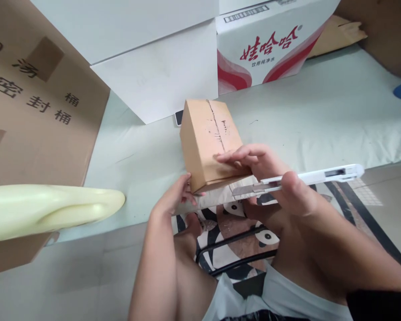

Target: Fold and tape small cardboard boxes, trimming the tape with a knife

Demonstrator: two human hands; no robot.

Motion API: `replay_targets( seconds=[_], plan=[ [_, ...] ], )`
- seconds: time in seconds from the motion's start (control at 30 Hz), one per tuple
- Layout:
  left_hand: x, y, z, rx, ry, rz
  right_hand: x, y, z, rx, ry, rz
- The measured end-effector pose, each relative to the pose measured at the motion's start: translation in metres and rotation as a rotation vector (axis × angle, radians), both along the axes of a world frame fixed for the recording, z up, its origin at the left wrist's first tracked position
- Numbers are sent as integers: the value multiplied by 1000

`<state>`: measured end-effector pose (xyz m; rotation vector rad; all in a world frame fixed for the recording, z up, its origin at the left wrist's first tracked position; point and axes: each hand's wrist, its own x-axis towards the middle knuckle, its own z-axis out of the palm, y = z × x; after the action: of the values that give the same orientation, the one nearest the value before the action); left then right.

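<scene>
A small brown cardboard box (195, 147) sits near the front edge of the bench, a dark seam and some smudged marks running along its top. My left hand (175, 196) grips its lower near-left corner, with the fingertips partly under the edge. My right hand (270, 171) holds a white utility knife (324, 174) against the palm with the thumb, the blade out and pointing left, just off the box's near side. Fingers of that same hand rest on the top of the box at its near right.
White cartons (173, 71) and a red-and-white water carton (263, 58) stand behind. A large brown carton (47, 120) and a pale yellow smooth object (70, 209) are at left. A dark flat device (179, 117) lies behind the box. A panda-patterned mat (220, 229) is below.
</scene>
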<state>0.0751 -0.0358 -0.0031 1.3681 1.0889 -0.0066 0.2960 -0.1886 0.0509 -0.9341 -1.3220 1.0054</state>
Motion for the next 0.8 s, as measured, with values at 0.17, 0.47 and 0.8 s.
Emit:
replay_targets(
  seconds=[0.17, 0.47, 0.8],
  plan=[
    [-3, 8, -15, 536, -187, 477, -10, 3, -1, 74, -64, 82],
    [4, -14, -18, 1053, -638, 152, -36, 14, -7, 93, 15, -23],
    [26, -54, -17, 1537, -546, 267, -41, 14, 6, -40, -131, -646]
  ],
)
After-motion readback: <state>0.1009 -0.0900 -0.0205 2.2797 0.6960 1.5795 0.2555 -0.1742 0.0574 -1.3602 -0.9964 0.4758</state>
